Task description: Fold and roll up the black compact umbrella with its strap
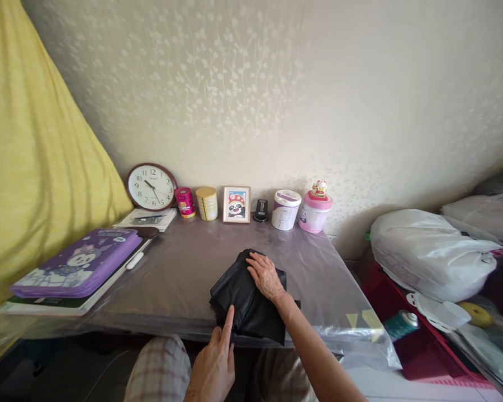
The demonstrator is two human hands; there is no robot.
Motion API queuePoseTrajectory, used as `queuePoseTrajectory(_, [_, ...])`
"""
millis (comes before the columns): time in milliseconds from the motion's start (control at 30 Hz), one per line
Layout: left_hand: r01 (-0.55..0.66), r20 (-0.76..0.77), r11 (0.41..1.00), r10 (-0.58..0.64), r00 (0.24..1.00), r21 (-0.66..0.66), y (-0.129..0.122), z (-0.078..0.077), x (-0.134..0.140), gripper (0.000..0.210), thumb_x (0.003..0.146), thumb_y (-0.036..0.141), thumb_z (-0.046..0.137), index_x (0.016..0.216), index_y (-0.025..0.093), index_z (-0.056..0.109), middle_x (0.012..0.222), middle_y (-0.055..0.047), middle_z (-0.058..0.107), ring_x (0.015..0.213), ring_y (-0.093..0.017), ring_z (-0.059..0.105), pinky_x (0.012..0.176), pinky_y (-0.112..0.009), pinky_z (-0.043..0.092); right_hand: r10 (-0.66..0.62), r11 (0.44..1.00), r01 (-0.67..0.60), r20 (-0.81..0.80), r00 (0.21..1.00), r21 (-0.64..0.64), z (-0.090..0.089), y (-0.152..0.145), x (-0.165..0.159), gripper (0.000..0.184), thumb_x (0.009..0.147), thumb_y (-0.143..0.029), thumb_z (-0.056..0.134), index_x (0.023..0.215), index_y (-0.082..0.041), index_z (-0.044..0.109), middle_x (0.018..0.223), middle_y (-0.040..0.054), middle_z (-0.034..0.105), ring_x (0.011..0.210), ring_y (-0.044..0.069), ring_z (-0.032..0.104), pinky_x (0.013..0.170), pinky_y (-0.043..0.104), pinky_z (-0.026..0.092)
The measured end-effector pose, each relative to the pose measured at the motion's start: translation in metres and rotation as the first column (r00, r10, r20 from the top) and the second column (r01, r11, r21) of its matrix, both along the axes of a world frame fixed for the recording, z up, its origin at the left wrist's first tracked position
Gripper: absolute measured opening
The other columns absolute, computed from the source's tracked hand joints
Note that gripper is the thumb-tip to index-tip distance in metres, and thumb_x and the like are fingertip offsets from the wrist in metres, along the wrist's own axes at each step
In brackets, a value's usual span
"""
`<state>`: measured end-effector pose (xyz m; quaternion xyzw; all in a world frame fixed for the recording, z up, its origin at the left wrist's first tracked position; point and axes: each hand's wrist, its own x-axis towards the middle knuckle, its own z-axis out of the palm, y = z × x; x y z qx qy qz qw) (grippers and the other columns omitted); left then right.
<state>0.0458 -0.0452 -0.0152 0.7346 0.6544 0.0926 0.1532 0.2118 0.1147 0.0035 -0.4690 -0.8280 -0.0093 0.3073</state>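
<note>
A folded piece of thin, slightly shiny black material (251, 318) lies creased on the table near its front edge; cloth or plastic, I cannot tell which. My right hand (266, 276) rests flat on its upper right part, fingers stretched out and pointing to the far left. At its lower left edge is my left hand (216, 357), index finger extended over the material and the other fingers partly curled. Nothing shows in the grip of my left hand. Part of the black piece hangs at the table's front edge, above my knees.
The table (180, 268) has a clear plastic cover. Along the wall stand a clock (151, 187), tins (207, 204), a framed panda picture (237, 205) and tubs (285, 210). A purple case (79, 262) lies left. At right sits a red bin (427, 352) beneath a white bag (431, 251).
</note>
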Motion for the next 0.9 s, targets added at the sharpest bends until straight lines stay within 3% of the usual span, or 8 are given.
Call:
queuePoseTrajectory(167, [-0.015, 0.021, 1.0, 0.015, 1.0, -0.004, 0.0, -0.001, 0.0, 0.069, 0.088, 0.012, 0.031, 0.142, 0.025, -0.01, 0.105, -0.008, 0.054, 0.075, -0.015, 0.061, 0.061, -0.022, 0.041, -0.158, 0.987, 0.159, -0.041, 0.987, 0.011, 0.01, 0.004, -0.001, 0.03, 0.091, -0.024, 0.041, 0.117, -0.017, 0.055, 0.126, 0.0108, 0.052, 0.12, 0.022, 0.043, 0.1, 0.045, 0.031])
queuePoseTrajectory(333, [0.0, 0.026, 1.0, 0.0, 1.0, -0.013, 0.0, 0.0, 0.0, 0.067, 0.087, 0.01, 0.03, 0.143, 0.024, -0.006, 0.103, -0.007, 0.054, 0.075, -0.014, 0.061, 0.062, -0.021, 0.041, 0.228, 0.973, -0.229, 0.018, 0.974, 0.037, 0.011, -0.023, -0.018, 0.026, 0.091, -0.03, 0.043, 0.105, -0.02, 0.062, 0.11, 0.007, 0.063, 0.115, 0.016, 0.048, 0.104, 0.04, 0.026])
queuePoseTrajectory(400, [-0.005, 0.029, 1.0, 0.005, 1.0, -0.017, 0.0, 0.001, 0.0, 0.067, 0.087, 0.01, 0.029, 0.143, 0.023, -0.004, 0.104, -0.007, 0.053, 0.077, -0.014, 0.061, 0.064, -0.021, 0.041, 0.277, 0.961, -0.278, 0.062, 0.959, 0.002, 0.008, -0.02, -0.023, 0.024, 0.091, -0.031, 0.043, 0.1, -0.021, 0.064, 0.104, 0.0045, 0.065, 0.113, 0.014, 0.049, 0.104, 0.038, 0.024])
queuePoseTrajectory(567, [-0.016, 0.029, 1.0, 0.017, 0.999, -0.026, 0.0, 0.0, 0.0, 0.067, 0.087, 0.012, 0.03, 0.143, 0.024, -0.005, 0.108, -0.009, 0.053, 0.078, -0.014, 0.061, 0.065, -0.022, 0.043, 0.028, 1.0, -0.027, 0.086, 0.996, -0.009, 0.011, 0.005, -0.03, 0.022, 0.09, -0.027, 0.046, 0.097, -0.019, 0.065, 0.107, 0.0063, 0.064, 0.115, 0.019, 0.048, 0.103, 0.043, 0.024])
queuePoseTrajectory(633, [-0.015, 0.035, 0.999, 0.016, 0.999, -0.028, 0.001, -0.001, 0.001, 0.067, 0.087, 0.012, 0.03, 0.143, 0.023, -0.005, 0.109, -0.009, 0.053, 0.078, -0.014, 0.062, 0.065, -0.022, 0.043, -0.009, 1.0, 0.009, 0.075, 0.997, 0.001, 0.014, 0.002, -0.036, 0.022, 0.089, -0.028, 0.046, 0.1, -0.019, 0.063, 0.111, 0.0074, 0.062, 0.117, 0.02, 0.046, 0.103, 0.043, 0.024])
queuePoseTrajectory(700, [-0.011, 0.042, 0.999, 0.012, 0.999, -0.034, 0.001, -0.002, 0.001, 0.066, 0.087, 0.011, 0.03, 0.143, 0.022, -0.004, 0.11, -0.01, 0.053, 0.078, -0.015, 0.062, 0.066, -0.023, 0.043, 0.119, 0.993, -0.118, 0.101, 0.988, -0.018, 0.015, -0.009, -0.044, 0.022, 0.09, -0.03, 0.046, 0.098, -0.02, 0.063, 0.109, 0.0059, 0.063, 0.118, 0.018, 0.045, 0.104, 0.04, 0.024])
queuePoseTrajectory(800, [-0.019, 0.031, 0.999, 0.02, 0.999, -0.05, 0.001, -0.001, 0.0, 0.065, 0.086, 0.01, 0.031, 0.143, 0.021, 0.003, 0.109, -0.01, 0.054, 0.08, -0.015, 0.062, 0.066, -0.022, 0.043, 0.386, 0.921, -0.368, 0.177, 0.905, -0.127, 0.015, -0.027, -0.055, 0.025, 0.091, -0.034, 0.043, 0.086, -0.021, 0.064, 0.094, 0.0022, 0.067, 0.112, 0.014, 0.051, 0.103, 0.037, 0.026])
queuePoseTrajectory(900, [-0.021, 0.028, 0.999, 0.022, 0.999, -0.04, 0.001, 0.0, 0.0, 0.065, 0.087, 0.011, 0.031, 0.143, 0.022, 0.003, 0.108, -0.009, 0.055, 0.081, -0.015, 0.062, 0.066, -0.021, 0.043, 0.422, 0.905, -0.413, 0.087, 0.903, -0.101, 0.021, -0.031, -0.05, 0.025, 0.092, -0.031, 0.042, 0.088, -0.02, 0.064, 0.093, 0.0028, 0.068, 0.107, 0.013, 0.054, 0.1, 0.033, 0.032])
